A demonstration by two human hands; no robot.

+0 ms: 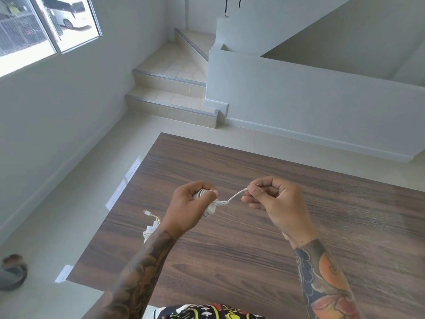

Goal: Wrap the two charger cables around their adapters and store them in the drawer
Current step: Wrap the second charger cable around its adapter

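Winding the white charger cable (232,199) above the dark wood-grain surface (253,249)
Left hand (190,203) clamped on the coiled bundle; right hand (271,196) pinches the free end, stretched rightward between them

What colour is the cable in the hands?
White. The cable stretched between both hands shows best in the head view.

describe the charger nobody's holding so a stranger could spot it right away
Start at the dark wood table and go to its left edge, just behind the left forearm. The second charger lies there, a white bundle with its plug tip pointing out, untouched, unlike the one in both hands.
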